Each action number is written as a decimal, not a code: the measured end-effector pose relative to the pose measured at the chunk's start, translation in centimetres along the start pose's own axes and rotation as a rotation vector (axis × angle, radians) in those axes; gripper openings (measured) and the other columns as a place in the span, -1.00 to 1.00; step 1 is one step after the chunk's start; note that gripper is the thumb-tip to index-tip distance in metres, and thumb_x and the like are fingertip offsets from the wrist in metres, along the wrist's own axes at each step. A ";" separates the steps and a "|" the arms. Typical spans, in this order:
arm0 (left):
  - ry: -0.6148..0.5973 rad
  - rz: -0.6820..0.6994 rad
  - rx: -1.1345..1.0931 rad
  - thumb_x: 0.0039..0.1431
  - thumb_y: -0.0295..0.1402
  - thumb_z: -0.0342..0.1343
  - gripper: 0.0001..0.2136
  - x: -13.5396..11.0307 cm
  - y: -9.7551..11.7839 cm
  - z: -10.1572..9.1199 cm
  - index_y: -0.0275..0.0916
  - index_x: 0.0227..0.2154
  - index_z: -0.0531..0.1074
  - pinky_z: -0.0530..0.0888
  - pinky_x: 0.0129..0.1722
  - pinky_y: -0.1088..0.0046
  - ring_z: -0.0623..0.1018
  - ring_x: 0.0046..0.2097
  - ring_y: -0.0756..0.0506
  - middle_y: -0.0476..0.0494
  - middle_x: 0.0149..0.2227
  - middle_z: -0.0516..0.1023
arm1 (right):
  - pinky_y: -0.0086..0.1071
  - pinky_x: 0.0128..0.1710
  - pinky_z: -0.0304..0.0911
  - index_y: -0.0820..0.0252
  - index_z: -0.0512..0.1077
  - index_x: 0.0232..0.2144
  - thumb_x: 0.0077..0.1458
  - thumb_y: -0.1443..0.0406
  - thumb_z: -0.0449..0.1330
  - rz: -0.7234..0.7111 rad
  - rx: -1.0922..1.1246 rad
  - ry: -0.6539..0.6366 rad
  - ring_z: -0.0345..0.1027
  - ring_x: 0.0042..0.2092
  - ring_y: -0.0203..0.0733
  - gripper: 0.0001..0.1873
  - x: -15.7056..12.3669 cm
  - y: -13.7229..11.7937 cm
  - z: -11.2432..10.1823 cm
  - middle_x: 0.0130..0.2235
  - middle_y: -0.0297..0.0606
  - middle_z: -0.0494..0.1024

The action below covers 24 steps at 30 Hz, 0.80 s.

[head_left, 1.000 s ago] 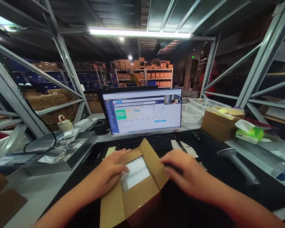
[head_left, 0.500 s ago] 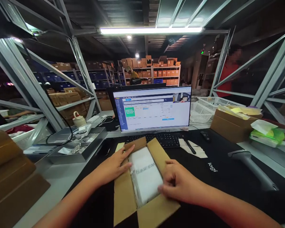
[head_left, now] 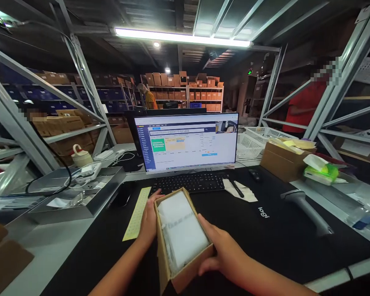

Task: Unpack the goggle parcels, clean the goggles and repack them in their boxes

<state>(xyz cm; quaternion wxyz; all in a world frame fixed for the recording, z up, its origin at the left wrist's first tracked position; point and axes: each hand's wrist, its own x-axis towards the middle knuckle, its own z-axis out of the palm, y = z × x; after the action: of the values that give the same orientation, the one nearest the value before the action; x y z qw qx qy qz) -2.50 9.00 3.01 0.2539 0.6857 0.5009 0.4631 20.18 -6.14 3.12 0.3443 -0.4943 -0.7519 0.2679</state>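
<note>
A small cardboard box is between my hands over the black desk mat, tilted so its inside faces me. Its flaps no longer stand out around the opening. Inside lies a white package in clear plastic, with blurred grey print across it. My left hand presses on the box's left side, its fingers partly hidden behind the wall. On the right side my right hand grips the wall, with the thumb near the close corner. A yellow sheet of labels lies beside my left hand.
Behind the box stand a keyboard and a monitor. To the right lie a knife-like black tool on paper, a mouse and a barcode scanner. A grey tray sits left. Two people stand beyond the racks.
The box's open flaps have been folded down out of sight. Both hands have shifted to grip its sides, and the box is now tilted. The label sheet has come into fuller view.
</note>
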 end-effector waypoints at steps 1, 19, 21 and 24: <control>0.012 -0.011 -0.013 0.31 0.11 -0.71 -0.16 -0.2 0.2 0.5 -0.31 -0.08 0.43 0.50 0.06 0.18 0.55 0.07 -0.23 -0.37 0.01 0.55 | -0.05 0.26 0.19 0.00 -0.12 0.43 -0.38 0.11 0.60 -0.001 0.027 0.020 0.26 0.27 0.24 0.45 0.1 0.2 0.2 0.31 0.04 0.31; 0.024 0.667 0.594 0.27 0.24 -0.39 -0.20 -5.4 18.2 3.4 -0.39 0.06 0.40 0.44 -0.20 0.06 0.48 -0.19 -0.33 -0.35 -0.23 0.49 | 0.04 0.38 -0.22 0.14 -0.47 0.43 -0.39 0.15 0.52 0.351 0.141 0.014 -0.29 0.44 0.20 0.60 -6.6 -2.1 -5.6 0.47 0.02 -0.26; 0.059 0.791 0.472 0.31 0.20 -0.40 -0.22 -5.1 17.2 3.4 -0.41 0.18 0.27 0.41 0.00 -0.05 0.47 -0.02 -0.38 -0.41 -0.08 0.49 | 0.04 0.39 -0.33 0.17 -0.40 0.44 -0.39 0.06 0.51 0.303 0.255 0.160 -0.33 0.45 0.20 0.57 -7.6 -0.7 -4.5 0.47 0.02 -0.26; 0.103 0.877 0.326 0.31 0.20 -0.33 -0.25 -4.7 14.1 2.4 -0.25 0.36 -0.01 0.03 0.32 -0.22 0.20 0.33 -0.43 -0.43 0.32 0.18 | 0.03 0.38 -0.32 0.18 -0.39 0.44 -0.42 -0.21 0.46 0.122 0.501 0.312 -0.33 0.45 0.24 0.62 -9.3 1.3 -3.2 0.46 0.04 -0.23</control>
<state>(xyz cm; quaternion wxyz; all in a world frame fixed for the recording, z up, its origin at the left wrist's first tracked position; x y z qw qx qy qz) 5.69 -0.29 11.57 -0.1018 0.8396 0.2421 0.4756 26.00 -14.13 1.80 0.5503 -0.4732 -0.5693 0.3861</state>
